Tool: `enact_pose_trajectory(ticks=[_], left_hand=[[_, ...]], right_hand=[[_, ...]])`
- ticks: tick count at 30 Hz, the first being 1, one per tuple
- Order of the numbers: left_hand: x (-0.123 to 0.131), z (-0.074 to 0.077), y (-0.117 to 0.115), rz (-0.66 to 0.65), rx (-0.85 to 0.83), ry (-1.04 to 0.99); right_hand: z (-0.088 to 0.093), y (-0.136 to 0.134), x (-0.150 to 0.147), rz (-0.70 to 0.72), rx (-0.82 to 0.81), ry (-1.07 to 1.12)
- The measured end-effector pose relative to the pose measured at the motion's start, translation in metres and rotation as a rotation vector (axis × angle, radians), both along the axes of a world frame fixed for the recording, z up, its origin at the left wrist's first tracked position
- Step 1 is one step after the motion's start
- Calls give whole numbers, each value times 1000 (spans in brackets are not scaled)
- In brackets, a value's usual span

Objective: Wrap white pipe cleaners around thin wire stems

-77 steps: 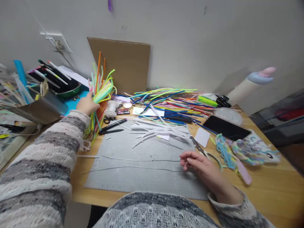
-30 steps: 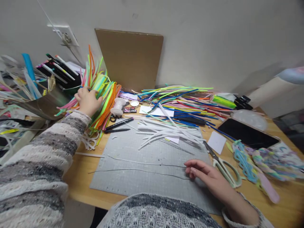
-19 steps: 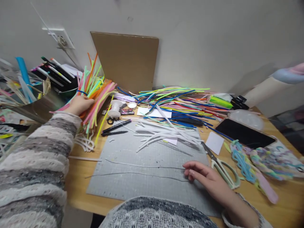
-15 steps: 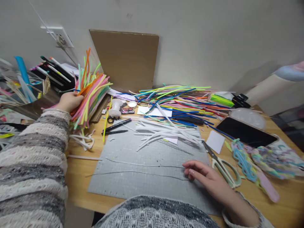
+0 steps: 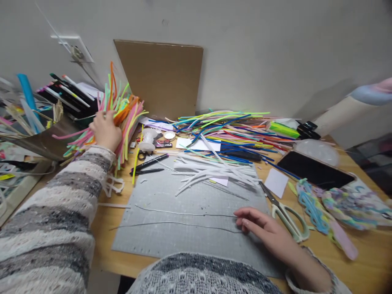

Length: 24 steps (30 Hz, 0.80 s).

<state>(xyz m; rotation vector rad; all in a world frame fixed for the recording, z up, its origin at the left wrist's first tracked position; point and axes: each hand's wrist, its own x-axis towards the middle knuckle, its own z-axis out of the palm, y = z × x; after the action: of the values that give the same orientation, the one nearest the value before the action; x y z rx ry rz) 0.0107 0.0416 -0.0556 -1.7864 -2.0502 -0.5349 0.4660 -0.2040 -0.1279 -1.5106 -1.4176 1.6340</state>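
Your left hand (image 5: 106, 131) lies on a splayed bundle (image 5: 127, 116) of pink, orange and yellow stems (clamped or not, you can't tell). Left of your loosely parted right hand (image 5: 263, 227), the mat (image 5: 171, 241) leaves room nearer you than two wires (image 5: 165, 222).

I see pink, orange, yellow and mint green in the bundle of fuzzy stems (image 5: 131, 117), pure white in the loose stems (image 5: 214, 167), grey on the mat (image 5: 171, 243), cream-and-grey stripes along the sleeve (image 5: 61, 212), honey tan across the desk (image 5: 114, 261).
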Motion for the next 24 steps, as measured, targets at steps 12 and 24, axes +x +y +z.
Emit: enact_pose_trajectory(ticks=[12, 24], left_hand=[[16, -21, 0, -367, -477, 282], [24, -14, -1, -345, -438, 408]], right_hand=[[2, 2, -3, 25, 43, -22], [6, 2, -6, 40, 122, -86]])
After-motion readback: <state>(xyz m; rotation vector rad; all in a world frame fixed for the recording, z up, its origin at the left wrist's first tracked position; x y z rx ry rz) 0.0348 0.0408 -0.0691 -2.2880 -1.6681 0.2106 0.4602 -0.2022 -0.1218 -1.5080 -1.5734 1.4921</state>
